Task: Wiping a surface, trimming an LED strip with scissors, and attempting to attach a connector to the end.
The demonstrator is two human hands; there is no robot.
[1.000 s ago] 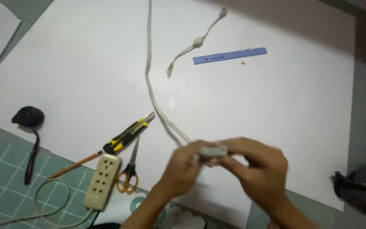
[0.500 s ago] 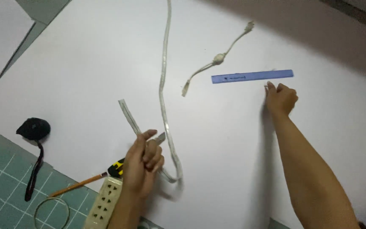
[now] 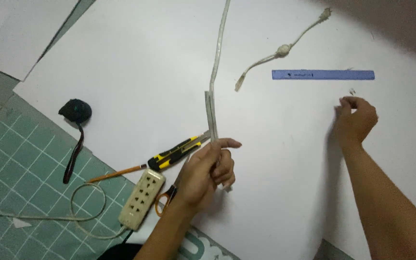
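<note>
My left hand (image 3: pixel 207 172) is squeezed tight on the folded flat white cable (image 3: pixel 211 111), so I should hold it steady while my right hand (image 3: pixel 356 119), fingers pinched near nothing I can see, reaches toward the blue ruler (image 3: pixel 323 75) at 12 o'clock.

Your left hand (image 3: pixel 203 175) grips a flat cable (image 3: pixel 214 96) sheathed in pale, slightly glossy plastic, grubby in places. Beneath it you see a matt white paper sheet (image 3: pixel 145 72), smooth and unmarked. The ruler (image 3: pixel 323 74) near your right hand (image 3: pixel 356 120) looks like translucent blue plastic. The utility knife (image 3: pixel 176 153) has a glossy yellow-and-black plastic body. The power strip (image 3: pixel 142 199) is cream plastic, dull and worn.
</note>
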